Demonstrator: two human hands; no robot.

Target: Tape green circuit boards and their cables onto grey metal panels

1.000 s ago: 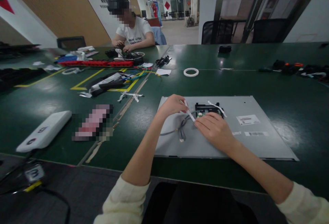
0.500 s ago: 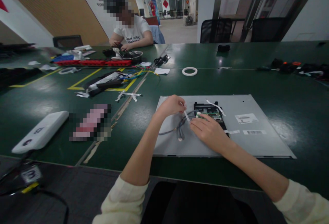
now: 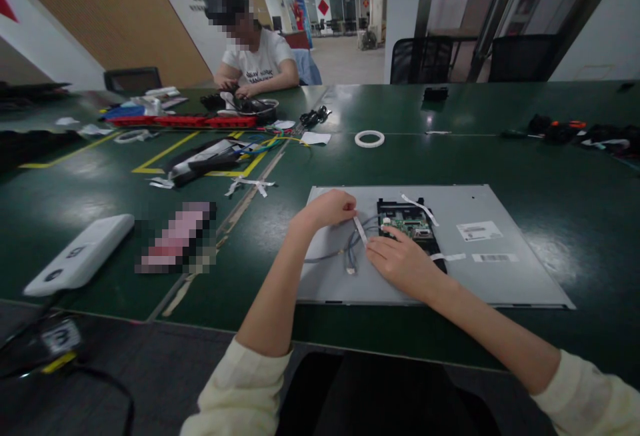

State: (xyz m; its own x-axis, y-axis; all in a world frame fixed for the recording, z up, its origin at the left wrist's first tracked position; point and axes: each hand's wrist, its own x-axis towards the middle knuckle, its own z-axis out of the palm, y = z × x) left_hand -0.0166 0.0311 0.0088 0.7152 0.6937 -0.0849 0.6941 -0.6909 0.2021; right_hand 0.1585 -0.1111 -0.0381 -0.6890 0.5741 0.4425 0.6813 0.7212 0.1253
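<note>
A flat grey panel (image 3: 500, 283) lies on the table, bearing a black frame with a green circuit board (image 3: 413, 228) and a bundle of grey cables (image 3: 350, 249). Between my hands stretches a short strip of white tape (image 3: 360, 230) over the cables. My left hand (image 3: 333, 209) pinches its upper end, fingers closed. At the lower end, the fingertips of my right hand (image 3: 397, 259) are closed on the tape, the hand low over the panel beside the board. Further white strips (image 3: 453, 257) cross the board frame's edges.
A roll of white tape (image 3: 369, 139) lies beyond the panel. To the left are a white power bank (image 3: 83, 253), a pink phone-like object (image 3: 177, 239) and loose tape strips (image 3: 250, 186). Across the table a person (image 3: 257, 56) handles dark cables; more gear sits far right.
My left hand has shifted slightly left and down with its tape end. My right hand has moved slightly left, uncovering more of the circuit board.
</note>
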